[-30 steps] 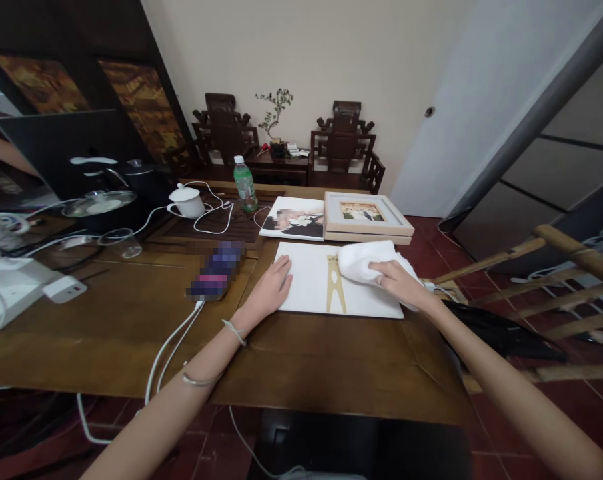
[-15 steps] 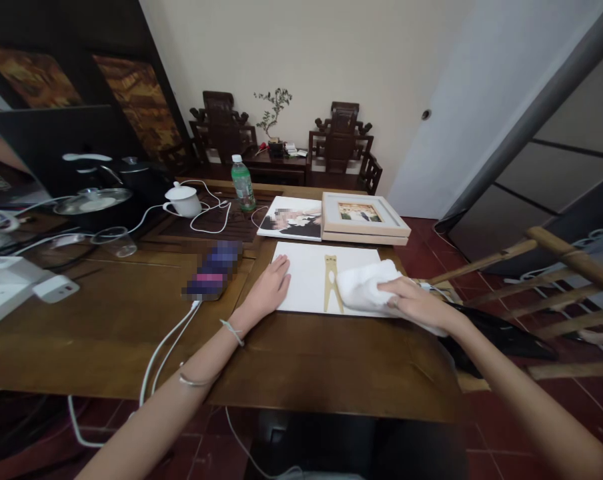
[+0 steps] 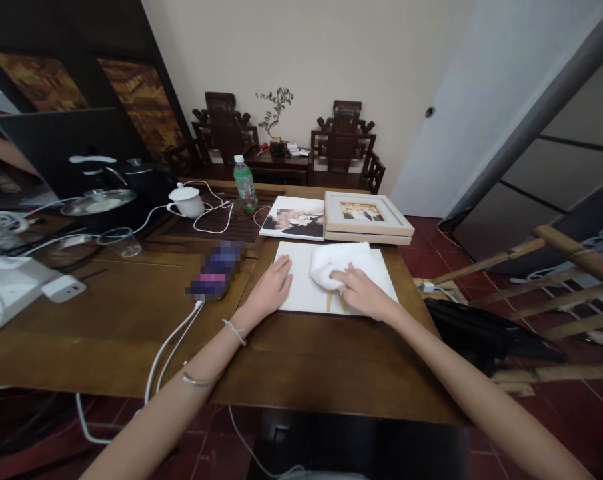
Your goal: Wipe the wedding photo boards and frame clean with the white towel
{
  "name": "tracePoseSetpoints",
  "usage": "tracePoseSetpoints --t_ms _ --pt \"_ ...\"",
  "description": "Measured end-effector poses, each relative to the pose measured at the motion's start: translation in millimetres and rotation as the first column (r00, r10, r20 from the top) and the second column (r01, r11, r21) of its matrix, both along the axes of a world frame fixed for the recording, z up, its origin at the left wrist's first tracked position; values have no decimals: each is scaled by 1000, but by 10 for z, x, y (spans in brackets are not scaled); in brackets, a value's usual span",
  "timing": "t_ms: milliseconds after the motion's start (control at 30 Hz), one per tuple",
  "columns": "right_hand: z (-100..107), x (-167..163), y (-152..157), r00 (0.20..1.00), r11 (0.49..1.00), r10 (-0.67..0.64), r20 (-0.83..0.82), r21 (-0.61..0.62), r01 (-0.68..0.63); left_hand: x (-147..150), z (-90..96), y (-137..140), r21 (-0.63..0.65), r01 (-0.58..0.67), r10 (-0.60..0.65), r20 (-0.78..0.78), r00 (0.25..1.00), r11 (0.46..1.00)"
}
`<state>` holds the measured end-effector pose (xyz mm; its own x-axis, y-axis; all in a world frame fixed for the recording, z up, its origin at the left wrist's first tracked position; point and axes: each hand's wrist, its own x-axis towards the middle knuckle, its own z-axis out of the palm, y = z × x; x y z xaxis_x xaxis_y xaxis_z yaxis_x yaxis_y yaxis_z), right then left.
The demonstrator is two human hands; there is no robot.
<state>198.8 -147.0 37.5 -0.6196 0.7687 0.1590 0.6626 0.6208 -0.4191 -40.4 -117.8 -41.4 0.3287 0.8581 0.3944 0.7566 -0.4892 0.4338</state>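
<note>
A white board (image 3: 301,293) lies flat near the right end of the wooden table. My left hand (image 3: 273,285) rests on its left edge, fingers stretched out. My right hand (image 3: 365,293) grips a bunched white cloth (image 3: 349,259), pressed on the board's middle and right part. Below the cloth, the lower ends of a tan cat-shaped figure (image 3: 330,303) on the board show; its upper part is covered.
Behind the board lie a photo print (image 3: 296,219) and stacked picture frames (image 3: 366,213). Left of my left hand is a phone (image 3: 215,270) with white cables. Farther back stand a green bottle (image 3: 245,183), a lidded white cup (image 3: 186,200) and a clear plastic cup (image 3: 121,243).
My right hand has slid the cloth left and slightly away across the board, over the cat figure. My left hand stays in place on the board's edge.
</note>
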Motion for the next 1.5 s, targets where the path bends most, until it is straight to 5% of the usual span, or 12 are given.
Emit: tracePoseSetpoints --t_ms 267,433,800,1033,1267,1500 --pt "209 69 -781 979 987 135 152 -106 -120 14 -11 -8 32 -2 2 7 1000 999" --pt "170 70 -608 975 989 142 171 -63 -133 16 9 -16 24 -3 3 -17 1000 1000" --pt "-9 -169 386 986 991 -48 159 131 28 -2 1 -1 13 6 -6 11 1000 1000" --pt "-63 -264 -96 956 994 -2 293 104 -30 9 -3 -13 -17 -2 3 42 999 1000" --pt "182 -230 -829 961 988 149 234 -81 -133 26 0 -27 -84 -9 10 12 1000 996" --pt "194 -271 -450 973 995 91 212 -63 -80 9 -29 0 -70 -2 2 3 1000 998"
